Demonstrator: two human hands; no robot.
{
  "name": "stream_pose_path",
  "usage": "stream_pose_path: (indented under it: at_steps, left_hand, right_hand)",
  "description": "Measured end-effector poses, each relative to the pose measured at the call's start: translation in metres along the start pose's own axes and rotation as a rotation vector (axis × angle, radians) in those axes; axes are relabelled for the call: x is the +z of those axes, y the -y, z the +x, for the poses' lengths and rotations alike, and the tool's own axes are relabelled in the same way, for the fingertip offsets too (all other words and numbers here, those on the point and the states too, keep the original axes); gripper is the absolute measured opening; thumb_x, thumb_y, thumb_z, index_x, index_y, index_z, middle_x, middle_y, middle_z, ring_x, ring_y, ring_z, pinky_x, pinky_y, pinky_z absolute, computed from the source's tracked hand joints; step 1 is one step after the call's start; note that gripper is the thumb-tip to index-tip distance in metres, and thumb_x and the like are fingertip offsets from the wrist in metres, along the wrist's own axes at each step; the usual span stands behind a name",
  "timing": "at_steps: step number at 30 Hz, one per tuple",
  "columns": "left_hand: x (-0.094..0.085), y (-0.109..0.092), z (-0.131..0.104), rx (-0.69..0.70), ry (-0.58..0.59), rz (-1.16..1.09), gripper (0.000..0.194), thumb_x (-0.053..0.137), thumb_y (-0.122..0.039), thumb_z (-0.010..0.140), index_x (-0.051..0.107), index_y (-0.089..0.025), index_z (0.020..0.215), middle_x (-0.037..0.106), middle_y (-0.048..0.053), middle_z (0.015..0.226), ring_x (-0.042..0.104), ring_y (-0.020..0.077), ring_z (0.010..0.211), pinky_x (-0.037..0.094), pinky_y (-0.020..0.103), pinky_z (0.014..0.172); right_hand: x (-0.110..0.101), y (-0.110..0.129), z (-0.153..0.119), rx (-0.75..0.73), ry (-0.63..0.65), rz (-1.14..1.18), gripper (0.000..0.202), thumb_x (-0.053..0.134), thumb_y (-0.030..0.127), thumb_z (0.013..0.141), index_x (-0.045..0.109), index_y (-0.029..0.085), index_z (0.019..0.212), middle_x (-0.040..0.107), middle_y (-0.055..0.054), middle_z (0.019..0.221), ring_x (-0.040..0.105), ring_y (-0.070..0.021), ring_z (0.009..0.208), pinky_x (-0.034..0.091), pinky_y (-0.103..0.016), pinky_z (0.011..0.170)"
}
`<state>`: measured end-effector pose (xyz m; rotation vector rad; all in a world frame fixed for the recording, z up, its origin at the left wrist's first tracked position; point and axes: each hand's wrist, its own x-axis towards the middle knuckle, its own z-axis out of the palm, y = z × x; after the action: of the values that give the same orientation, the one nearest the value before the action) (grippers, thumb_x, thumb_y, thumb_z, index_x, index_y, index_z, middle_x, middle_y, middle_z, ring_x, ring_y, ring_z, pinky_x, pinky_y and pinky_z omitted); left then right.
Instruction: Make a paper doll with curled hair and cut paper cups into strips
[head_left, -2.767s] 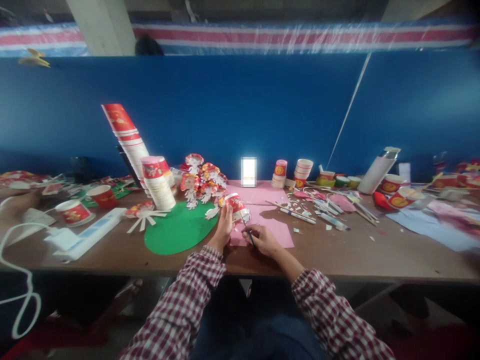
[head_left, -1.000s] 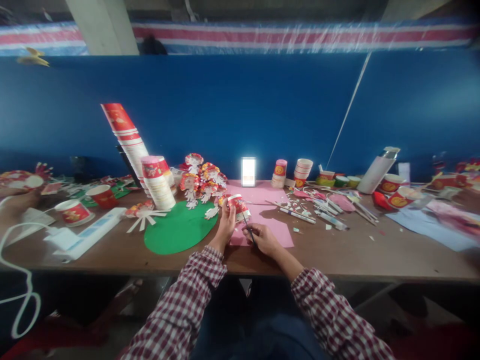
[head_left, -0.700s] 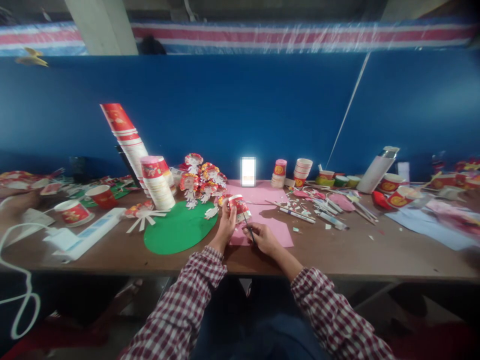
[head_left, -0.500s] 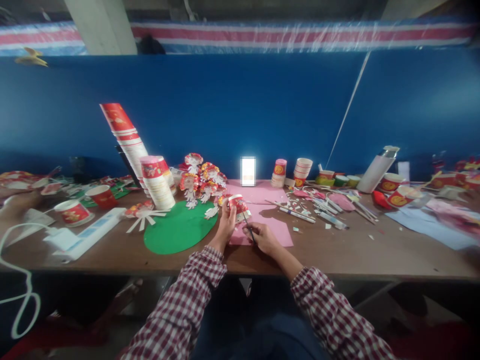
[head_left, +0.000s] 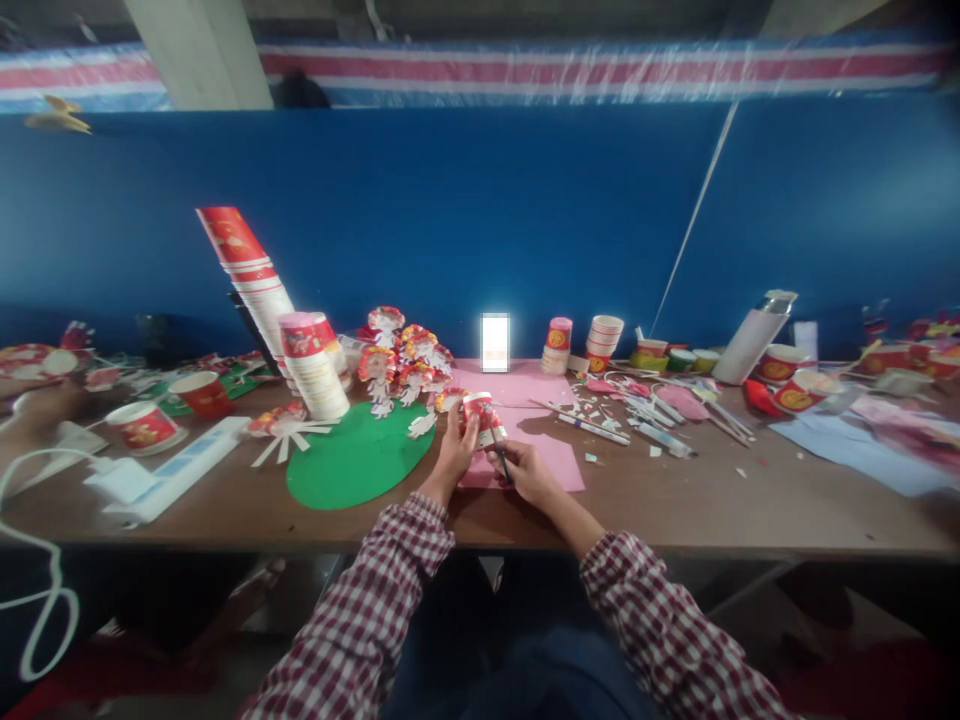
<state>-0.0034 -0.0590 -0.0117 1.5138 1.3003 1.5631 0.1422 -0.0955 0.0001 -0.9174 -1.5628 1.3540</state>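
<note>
My left hand (head_left: 454, 452) is closed around a red and white paper cup (head_left: 481, 412) with a printed pattern, held tilted above pink paper (head_left: 551, 462). My right hand (head_left: 526, 474) grips dark, slim scissors (head_left: 504, 462), whose blades point up at the cup's lower edge. The fingers partly cover both the cup and the scissors' handles. Left of my hands lies a green oval sheet (head_left: 360, 465). Behind it stands a cluster of red, orange and white paper flowers (head_left: 405, 360). A cup cut into white strips (head_left: 289, 435) rests at the sheet's left edge.
Tall leaning cup stacks (head_left: 259, 290) stand at the left, near a white power strip (head_left: 184, 470) with a cable. Markers (head_left: 592, 430) and paper scraps lie to the right, with a flask (head_left: 754, 340) beyond. Another person's hand (head_left: 37, 405) is at far left.
The cup has turned slightly in my left hand, showing more of its printed side. The scissors have shifted a little and stand steeper against its edge. The other person's hand has moved slightly.
</note>
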Motion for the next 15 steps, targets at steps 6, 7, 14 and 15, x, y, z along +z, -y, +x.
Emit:
stream_pose_path:
  at_steps: [6, 7, 14, 15]
  left_hand:
    - [0.0002, -0.0033, -0.001, -0.017, 0.013, -0.011, 0.061, 0.05, -0.043, 0.086, 0.033, -0.014, 0.137, 0.05, 0.019, 0.13, 0.052, 0.0273, 0.117, 0.04, 0.043, 0.1]
    - [0.0002, -0.0036, -0.0011, -0.014, 0.013, -0.011, 0.061, 0.05, -0.043, 0.086, 0.033, -0.013, 0.136, 0.049, 0.019, 0.13, 0.052, 0.0276, 0.118, 0.04, 0.043, 0.101]
    - [-0.0002, -0.0021, -0.0001, 0.018, 0.016, 0.018, 0.055, 0.047, -0.037, 0.088, 0.033, -0.012, 0.135, 0.047, 0.019, 0.133, 0.048, 0.0256, 0.122, 0.037, 0.041, 0.104]
    - [-0.0001, -0.0009, 0.0002, 0.02, 0.02, 0.02, 0.055, 0.047, -0.037, 0.088, 0.033, -0.014, 0.135, 0.047, 0.018, 0.134, 0.048, 0.0251, 0.122, 0.037, 0.04, 0.104]
  right_hand:
    - [0.0001, 0.004, -0.0014, 0.004, -0.015, 0.024, 0.042, 0.066, 0.051, 0.07, 0.065, 0.013, 0.087, 0.048, 0.004, 0.054, 0.044, -0.0074, 0.048, 0.036, -0.02, 0.044]
    - [0.0001, 0.0042, -0.0016, 0.0, -0.014, 0.033, 0.041, 0.066, 0.051, 0.07, 0.064, 0.013, 0.087, 0.047, 0.004, 0.053, 0.043, -0.007, 0.047, 0.035, -0.02, 0.044]
    - [0.0008, 0.0047, -0.0016, -0.023, -0.006, 0.041, 0.036, 0.065, 0.049, 0.071, 0.062, 0.014, 0.081, 0.045, 0.005, 0.051, 0.04, -0.0062, 0.045, 0.033, -0.019, 0.043]
    - [0.0008, 0.0044, -0.0014, -0.018, -0.009, 0.044, 0.036, 0.065, 0.049, 0.071, 0.061, 0.014, 0.08, 0.046, 0.005, 0.052, 0.041, -0.0064, 0.045, 0.035, -0.02, 0.044]
